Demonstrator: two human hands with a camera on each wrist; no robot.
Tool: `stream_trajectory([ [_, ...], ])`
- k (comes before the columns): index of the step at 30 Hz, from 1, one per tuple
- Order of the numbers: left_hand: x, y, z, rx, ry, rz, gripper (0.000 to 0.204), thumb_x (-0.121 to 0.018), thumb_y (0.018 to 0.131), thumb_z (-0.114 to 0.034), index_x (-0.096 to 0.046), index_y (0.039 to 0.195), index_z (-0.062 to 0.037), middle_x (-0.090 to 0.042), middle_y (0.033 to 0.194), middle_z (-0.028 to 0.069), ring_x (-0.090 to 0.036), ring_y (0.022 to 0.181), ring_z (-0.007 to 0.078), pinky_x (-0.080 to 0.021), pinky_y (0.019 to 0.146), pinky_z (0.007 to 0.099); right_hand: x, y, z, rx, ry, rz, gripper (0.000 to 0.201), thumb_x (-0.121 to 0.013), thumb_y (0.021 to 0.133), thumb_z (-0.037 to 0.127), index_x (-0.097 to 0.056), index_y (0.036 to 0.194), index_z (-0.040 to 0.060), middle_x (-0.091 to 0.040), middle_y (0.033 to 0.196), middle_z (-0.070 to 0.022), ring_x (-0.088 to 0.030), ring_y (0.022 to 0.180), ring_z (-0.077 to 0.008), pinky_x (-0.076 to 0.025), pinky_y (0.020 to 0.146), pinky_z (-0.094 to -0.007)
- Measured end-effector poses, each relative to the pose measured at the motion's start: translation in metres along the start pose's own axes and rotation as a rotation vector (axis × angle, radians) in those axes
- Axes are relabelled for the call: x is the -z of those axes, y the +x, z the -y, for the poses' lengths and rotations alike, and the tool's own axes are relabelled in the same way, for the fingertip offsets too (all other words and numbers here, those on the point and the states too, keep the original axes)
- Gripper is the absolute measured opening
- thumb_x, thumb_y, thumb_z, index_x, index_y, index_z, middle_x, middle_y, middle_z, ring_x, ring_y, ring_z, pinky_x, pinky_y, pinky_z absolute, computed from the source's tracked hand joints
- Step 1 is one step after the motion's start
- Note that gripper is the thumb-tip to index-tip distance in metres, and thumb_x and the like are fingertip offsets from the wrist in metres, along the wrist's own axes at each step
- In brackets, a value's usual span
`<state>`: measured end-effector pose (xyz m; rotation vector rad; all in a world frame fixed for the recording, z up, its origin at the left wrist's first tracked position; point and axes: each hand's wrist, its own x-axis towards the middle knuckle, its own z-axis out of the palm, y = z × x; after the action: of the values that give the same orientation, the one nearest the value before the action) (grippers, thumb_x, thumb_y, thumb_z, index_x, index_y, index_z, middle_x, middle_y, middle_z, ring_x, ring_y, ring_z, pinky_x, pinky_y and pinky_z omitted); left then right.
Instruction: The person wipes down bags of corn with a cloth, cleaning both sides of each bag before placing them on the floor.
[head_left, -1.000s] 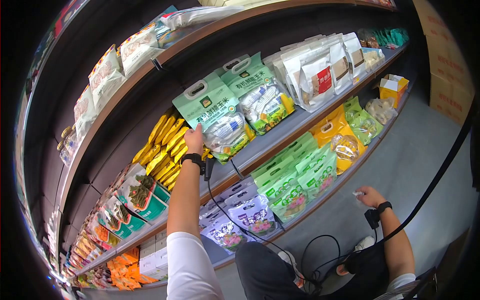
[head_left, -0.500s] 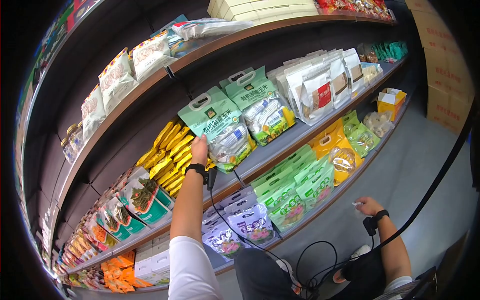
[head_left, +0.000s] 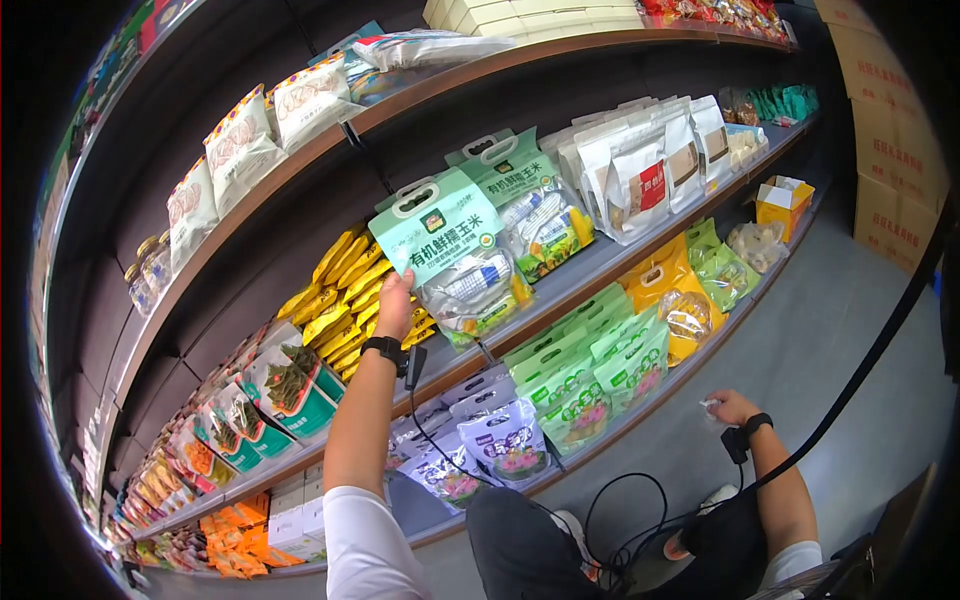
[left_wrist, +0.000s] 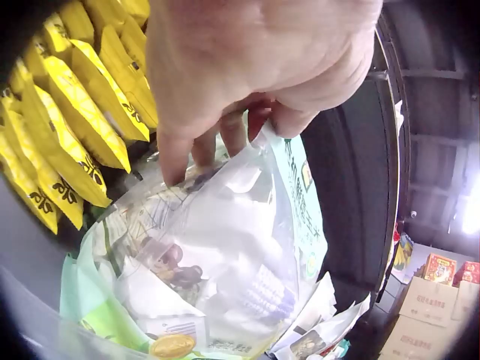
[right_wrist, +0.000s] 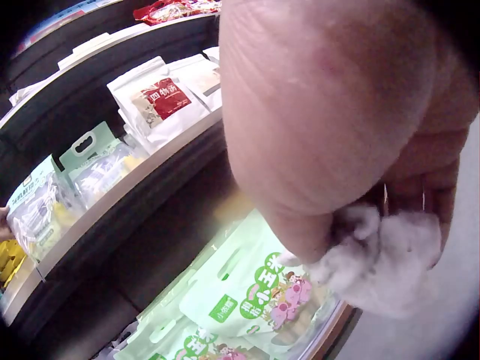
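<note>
My left hand (head_left: pixel 397 308) pinches the left edge of a pale green handled bag of corn (head_left: pixel 452 222) on the middle shelf. In the left wrist view the thumb and fingers (left_wrist: pixel 201 148) close on the clear plastic side of this bag. Its lower part stands near the shelf's front edge, partly overlapping a second green corn bag (head_left: pixel 550 225) to its right. Low over the floor at the right, my right hand (head_left: pixel 737 408) holds a crumpled white tissue or cloth (right_wrist: pixel 386 259) between thumb and fingers.
Stacked yellow packets (head_left: pixel 345 290) lie just left of the left hand. White pouches (head_left: pixel 640 185) stand further right. Below are purple bags (head_left: pixel 505 440) and light green bags (head_left: pixel 590 390). A black cable (head_left: pixel 870 340) crosses on the right, near stacked cartons (head_left: pixel 890 160).
The left hand has shifted the front corn bag to the right, so it overlaps the neighbouring bag more. The right hand stays low with its white wad. The head view has tilted upward somewhat.
</note>
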<state>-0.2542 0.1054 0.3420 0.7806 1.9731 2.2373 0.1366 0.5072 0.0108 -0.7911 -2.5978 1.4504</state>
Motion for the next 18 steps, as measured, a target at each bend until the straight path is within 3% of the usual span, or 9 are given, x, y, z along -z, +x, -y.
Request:
stream_trajectory([
  [4,0.006,0.0,-0.001,-0.008,-0.01,0.002,0.013,-0.049,0.093,-0.018,-0.057,0.1,-0.0092,-0.061,0.093,0.001,-0.056,0.085,0.0147,-0.046,0.076,0.0354,-0.001,0.001,-0.009,0.053,-0.071,-0.003,0.033,-0.059,0.08,0.019,-0.063,0.11,0.0047,-0.066,0.093,-0.0105,-0.061,0.084,-0.0215,-0.048,0.077,-0.0321],
  [7,0.008,0.009,-0.007,-0.076,0.15,-0.113,0.014,-0.057,0.087,-0.015,-0.05,0.075,-0.011,-0.05,0.075,-0.0025,-0.049,0.074,0.0106,-0.043,0.075,0.0306,0.003,-0.004,-0.008,0.028,-0.073,-0.016,0.034,-0.06,0.08,0.02,-0.063,0.11,0.0052,-0.066,0.094,-0.0112,-0.061,0.086,-0.0227,-0.048,0.078,-0.0324],
  [9,0.017,0.025,-0.008,-0.209,0.276,-0.039,0.005,-0.058,0.085,-0.012,-0.057,0.083,-0.0076,-0.058,0.081,-0.0004,-0.052,0.079,0.0117,-0.042,0.077,0.027,0.007,-0.009,-0.003,0.018,-0.101,-0.035,0.036,-0.061,0.079,0.022,-0.063,0.11,0.0056,-0.066,0.094,-0.012,-0.062,0.087,-0.0238,-0.048,0.079,-0.033],
  [11,0.009,0.028,-0.011,-0.184,0.146,-0.029,0.006,-0.058,0.084,-0.01,-0.059,0.088,-0.0052,-0.06,0.087,0.0012,-0.054,0.082,0.0122,-0.042,0.078,0.0261,0.009,-0.011,-0.005,0.031,-0.099,-0.055,0.036,-0.061,0.078,0.023,-0.063,0.11,0.0055,-0.066,0.094,-0.0123,-0.062,0.087,-0.0242,-0.048,0.079,-0.0333],
  [13,-0.002,0.031,-0.014,-0.163,0.018,-0.017,0.011,-0.059,0.083,-0.009,-0.061,0.092,-0.0027,-0.063,0.092,0.0028,-0.056,0.085,0.0128,-0.042,0.079,0.0252,0.011,-0.015,-0.002,0.048,-0.095,-0.078,0.036,-0.061,0.078,0.023,-0.063,0.11,0.0054,-0.066,0.094,-0.0126,-0.062,0.087,-0.0246,-0.048,0.079,-0.0336],
  [15,-0.008,0.035,-0.014,-0.142,-0.018,0.013,0.027,-0.059,0.084,-0.009,-0.059,0.108,0.0011,-0.064,0.105,0.0072,-0.057,0.092,0.0156,-0.043,0.081,0.0267,0.01,-0.017,0.002,0.014,-0.07,-0.091,0.034,-0.06,0.078,0.022,-0.063,0.108,0.0049,-0.066,0.091,-0.0121,-0.062,0.085,-0.0235,-0.048,0.078,-0.0342],
  [16,-0.008,0.036,-0.013,-0.141,-0.016,0.017,0.027,-0.059,0.084,-0.009,-0.059,0.108,0.0011,-0.064,0.105,0.0072,-0.057,0.092,0.0156,-0.043,0.081,0.0267,0.01,-0.016,0.0,0.012,-0.066,-0.093,0.034,-0.06,0.078,0.022,-0.063,0.108,0.0049,-0.066,0.091,-0.0121,-0.062,0.085,-0.0235,-0.048,0.078,-0.0342],
  [18,-0.008,0.036,-0.008,-0.265,0.137,-0.146,0.019,-0.064,0.08,-0.009,-0.056,0.094,0.0,-0.06,0.091,0.0056,-0.057,0.081,0.0152,-0.044,0.076,0.0272,0.012,-0.012,-0.007,-0.031,0.018,-0.057,0.033,-0.059,0.079,0.021,-0.063,0.107,0.0044,-0.066,0.09,-0.0118,-0.062,0.084,-0.0223,-0.048,0.076,-0.0346],
])
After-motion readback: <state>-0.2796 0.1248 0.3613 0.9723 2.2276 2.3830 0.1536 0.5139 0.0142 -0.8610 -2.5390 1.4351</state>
